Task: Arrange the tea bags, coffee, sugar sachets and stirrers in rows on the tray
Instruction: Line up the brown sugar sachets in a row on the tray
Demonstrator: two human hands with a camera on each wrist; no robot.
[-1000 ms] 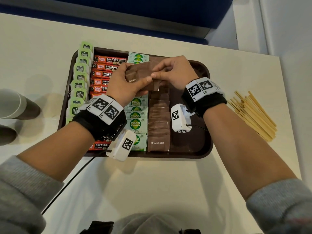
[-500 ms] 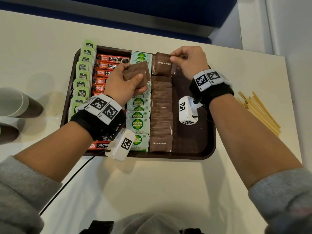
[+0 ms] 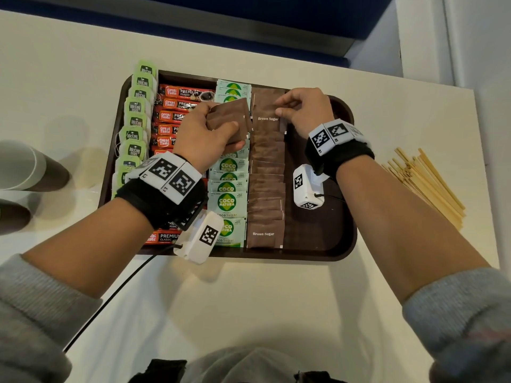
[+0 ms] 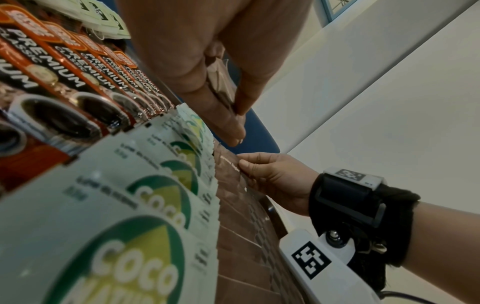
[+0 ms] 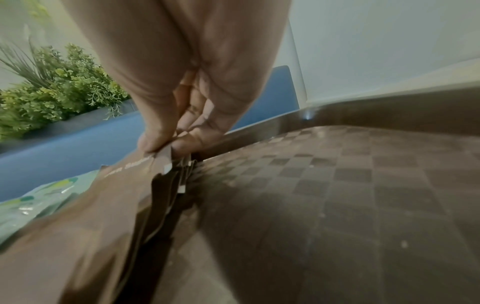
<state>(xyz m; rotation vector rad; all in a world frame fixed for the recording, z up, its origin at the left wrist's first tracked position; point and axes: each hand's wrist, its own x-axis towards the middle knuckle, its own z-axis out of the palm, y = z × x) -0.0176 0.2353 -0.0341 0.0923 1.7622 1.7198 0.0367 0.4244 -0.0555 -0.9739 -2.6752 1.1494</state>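
A dark brown tray [image 3: 343, 244] holds rows of green tea bags [image 3: 135, 123], red coffee sticks [image 3: 171, 117], Coco Natura sugar sachets [image 3: 228, 201] and brown sugar sachets [image 3: 265, 194]. My left hand [image 3: 213, 128] holds a small stack of brown sugar sachets [image 3: 229, 117] above the coco row. My right hand [image 3: 282, 107] pinches the right edge of one brown sugar sachet [image 3: 266, 114] at the far end of the brown row, low on the tray; the right wrist view shows thumb and fingers [image 5: 182, 147] nipping its corner [image 5: 166, 158].
A pile of wooden stirrers [image 3: 425, 183] lies on the table right of the tray. Two paper cups [image 3: 25, 170] lie at the left edge. The tray's right strip [image 3: 318, 230] is bare. A cable [image 3: 110, 297] trails from my left wrist.
My right hand took one brown sachet from the stack in my left hand, carried it to the far end of the brown row and lowered it there. The left hand stayed put.
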